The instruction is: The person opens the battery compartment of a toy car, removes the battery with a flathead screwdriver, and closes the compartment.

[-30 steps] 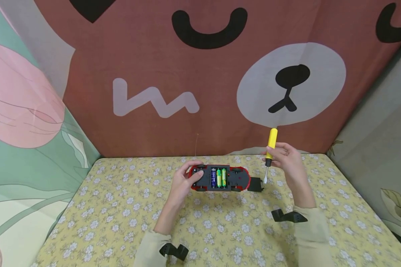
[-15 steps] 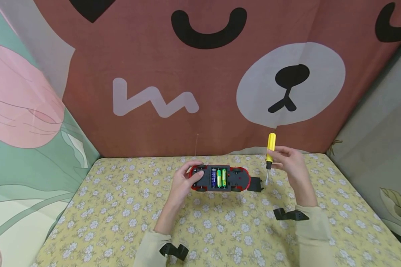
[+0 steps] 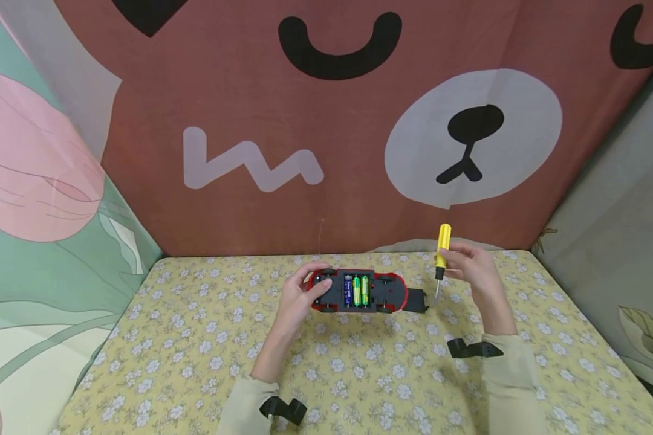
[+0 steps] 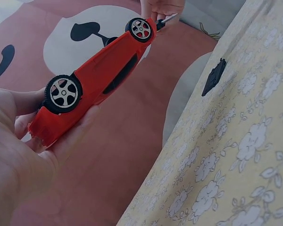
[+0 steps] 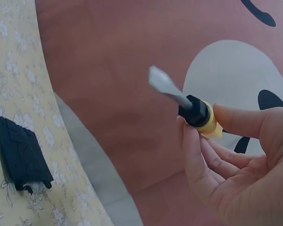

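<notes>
My left hand (image 3: 294,299) grips one end of a red toy car (image 3: 390,291), its black underside turned up towards the head view. Inside its uncovered battery compartment lie two green batteries (image 3: 365,290) and a dark blue battery (image 3: 348,290). The left wrist view shows the car's side and wheels, raised above the table. To the right, my right hand (image 3: 477,272) pinches a screwdriver (image 3: 444,239) by its yellow handle, the flat tip pointing down and apart from the car. A black battery cover (image 3: 415,301) lies on the table between the car and the screwdriver.
A yellow flowered cloth (image 3: 337,365) covers the table. Close behind its far edge hangs a brown backdrop (image 3: 239,223) with a bear print. Patterned curtains (image 3: 604,199) stand along both sides.
The right hand has moved slightly right, and the screwdriver has sunk lower in its fingers' grasp area. The left hand and the toy car have stayed in place.
</notes>
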`<action>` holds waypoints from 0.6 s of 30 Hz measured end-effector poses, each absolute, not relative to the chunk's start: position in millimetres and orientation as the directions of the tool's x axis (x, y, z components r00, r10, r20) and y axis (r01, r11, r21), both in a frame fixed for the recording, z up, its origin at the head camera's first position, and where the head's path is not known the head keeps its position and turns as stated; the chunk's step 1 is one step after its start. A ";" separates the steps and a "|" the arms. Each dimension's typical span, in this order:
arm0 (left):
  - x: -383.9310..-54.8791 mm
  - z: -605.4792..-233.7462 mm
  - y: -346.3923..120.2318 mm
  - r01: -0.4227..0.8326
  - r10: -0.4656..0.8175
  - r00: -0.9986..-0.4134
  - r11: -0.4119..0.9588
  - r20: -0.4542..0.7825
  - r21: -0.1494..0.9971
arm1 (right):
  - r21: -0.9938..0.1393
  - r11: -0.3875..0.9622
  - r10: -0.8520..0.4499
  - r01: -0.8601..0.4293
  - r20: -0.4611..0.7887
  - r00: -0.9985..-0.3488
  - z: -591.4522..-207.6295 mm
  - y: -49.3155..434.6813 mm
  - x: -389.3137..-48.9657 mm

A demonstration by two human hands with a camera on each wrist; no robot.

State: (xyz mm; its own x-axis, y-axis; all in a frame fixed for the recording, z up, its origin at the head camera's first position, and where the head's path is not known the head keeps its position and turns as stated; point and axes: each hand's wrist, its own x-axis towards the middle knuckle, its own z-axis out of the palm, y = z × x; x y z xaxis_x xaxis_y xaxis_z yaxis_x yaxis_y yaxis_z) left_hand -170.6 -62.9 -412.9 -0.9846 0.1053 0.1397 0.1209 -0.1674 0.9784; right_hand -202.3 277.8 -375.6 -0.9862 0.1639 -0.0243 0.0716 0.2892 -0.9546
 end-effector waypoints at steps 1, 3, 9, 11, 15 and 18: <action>-170.7 -413.0 -62.9 0.120 0.106 -0.985 -0.170 0.139 0.978 | -0.955 0.288 0.164 0.075 -0.028 -0.986 -376.4 278.5 -202.7; -170.7 -413.1 -62.8 0.118 0.106 -0.985 -0.173 0.138 0.978 | -0.957 0.278 0.165 0.086 -0.041 -0.986 -378.3 280.2 -203.5; -170.7 -414.5 -63.3 0.112 0.114 -0.984 -0.179 0.134 0.977 | -0.957 0.272 0.153 0.105 -0.065 -0.986 -385.0 286.2 -206.6; -170.7 -414.8 -63.5 0.113 0.116 -0.984 -0.181 0.136 0.977 | -0.952 0.287 0.148 0.108 -0.067 -0.987 -387.0 288.0 -207.5; -170.9 -414.7 -63.4 0.117 0.117 -0.983 -0.183 0.139 0.976 | -0.943 0.307 0.145 0.125 -0.084 -0.986 -391.5 292.3 -209.5; -171.2 -414.5 -63.2 0.118 0.117 -0.983 -0.186 0.141 0.975 | -0.939 0.318 0.142 0.132 -0.091 -0.986 -394.3 294.8 -210.0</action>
